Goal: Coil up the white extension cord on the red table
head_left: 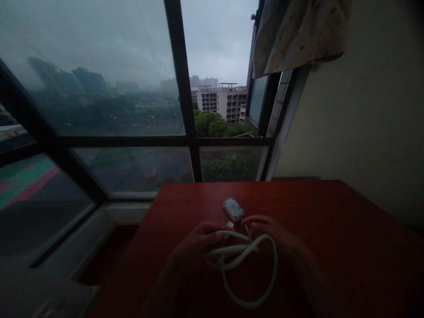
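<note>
Our left hand (205, 238), near the lower centre of the frame, is partly closed, its thumb and fingers curled on a pale cable (244, 252). Our right hand (270, 227), right of lower centre, is loosely curved beside the loops; we cannot tell whether it grips them. The cable's loops sit between our hands. Just above them, we see a white box (233, 209) on the red table (185, 203).

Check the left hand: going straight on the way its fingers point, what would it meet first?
The left hand would first meet the loops of pale cable, which lie against it; beyond them, probably the right hand, though depth is unclear.
</note>
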`<state>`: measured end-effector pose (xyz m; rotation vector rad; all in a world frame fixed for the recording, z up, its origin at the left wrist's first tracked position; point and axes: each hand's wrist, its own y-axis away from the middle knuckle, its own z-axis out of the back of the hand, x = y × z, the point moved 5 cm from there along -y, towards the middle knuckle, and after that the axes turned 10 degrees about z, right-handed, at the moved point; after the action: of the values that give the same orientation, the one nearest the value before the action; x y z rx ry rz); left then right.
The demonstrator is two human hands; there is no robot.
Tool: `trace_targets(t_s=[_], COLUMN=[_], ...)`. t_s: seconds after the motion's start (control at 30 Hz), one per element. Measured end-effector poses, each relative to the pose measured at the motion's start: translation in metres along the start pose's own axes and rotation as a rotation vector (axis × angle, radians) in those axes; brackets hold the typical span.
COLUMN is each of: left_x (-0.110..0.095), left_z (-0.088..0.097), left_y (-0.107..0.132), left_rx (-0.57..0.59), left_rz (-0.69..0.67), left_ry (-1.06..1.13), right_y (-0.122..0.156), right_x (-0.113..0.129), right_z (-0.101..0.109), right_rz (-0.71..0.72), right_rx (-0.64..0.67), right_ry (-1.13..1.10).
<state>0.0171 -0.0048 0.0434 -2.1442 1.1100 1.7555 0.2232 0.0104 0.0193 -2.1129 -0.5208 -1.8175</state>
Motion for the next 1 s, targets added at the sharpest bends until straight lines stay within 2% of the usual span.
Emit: trace_targets(t_s=[0.1, 0.2, 0.27, 0.33, 0.4, 0.47, 0.57, 0.67, 0.73, 0.8, 0.9, 1.0], left_x=[-0.001, -0.008, -0.011, -0.012, -0.011, -0.010, -0.006, -0.005, -0.005, -0.007, -0.012, -0.016], left_z=[-0.010, -0.018, -0.022, -0.024, -0.025, -0.023, -0.017, -0.003, 0.010, 0.025, 0.052, 0.077], left_y=[0.006, 0.011, 0.012, 0.013, 0.013, 0.012, 0.010, 0.007, 0.004, 0.002, 0.002, 0.005], left_rx=[0.117, 0.187, 0.224, 0.253, 0.252, 0.228, 0.165, 0.044, -0.053, -0.151, -0.305, -0.437], left_rz=[0.069, 0.072, 0.074, 0.082, 0.079, 0.073, 0.057, 0.001, -0.028, -0.062, -0.136, -0.204], left_ry=[-0.156, -0.262, -0.316, -0.349, -0.357, -0.346, -0.284, -0.190, -0.096, 0.026, 0.198, 0.329], right_y=[-0.005, -0.015, -0.018, -0.017, -0.016, -0.015, -0.017, -0.018, -0.014, -0.006, 0.012, 0.027], right_x=[0.003, 0.008, 0.007, 0.003, -0.003, -0.008, -0.006, 0.006, 0.013, 0.017, 0.017, 0.013], right_z=[-0.005, -0.014, -0.025, -0.036, -0.044, -0.047, -0.041, -0.013, 0.018, 0.056, 0.107, 0.136], right_rz=[0.095, 0.344, 0.496, 0.580, 0.563, 0.485, 0.432, 0.508, 0.538, 0.499, 0.278, 0.069], right_rx=[0.018, 0.003, 0.075, 0.173, 0.254, 0.285, 0.180, -0.102, -0.327, -0.575, -0.849, -0.922], right_ry=[0.173, 0.408, 0.544, 0.641, 0.698, 0.742, 0.827, 0.852, 0.889, 1.010, 1.214, 1.323])
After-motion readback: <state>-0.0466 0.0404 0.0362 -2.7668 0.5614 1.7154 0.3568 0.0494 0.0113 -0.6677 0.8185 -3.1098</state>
